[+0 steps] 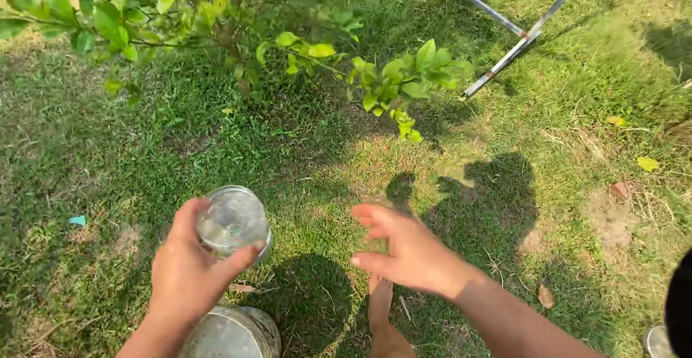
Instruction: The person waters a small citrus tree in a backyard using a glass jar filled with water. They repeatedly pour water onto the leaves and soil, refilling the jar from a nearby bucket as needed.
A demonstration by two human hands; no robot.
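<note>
**A:** What are the hands doing?

**B:** The left hand [186,275] is closed around a small clear glass jar [233,221], fingers and thumb clamping its sides so the mouth faces up toward the camera. It seems to hold water, though glare makes that hard to confirm. The right hand [407,253] is open and holds nothing, palm turned inward, fingers spread, just to the right of the jar and apart from it.

**A:** What is near them?

**B:** Directly below the left hand sits a larger metal pot [232,333], close enough that the jar hangs just above it. Under the right hand a bare foot [382,322] stands on the grass [94,163]. Well beyond both hands a leafy young shrub [238,26] grows, and farther right of it lie crossed metal poles [512,37].
</note>
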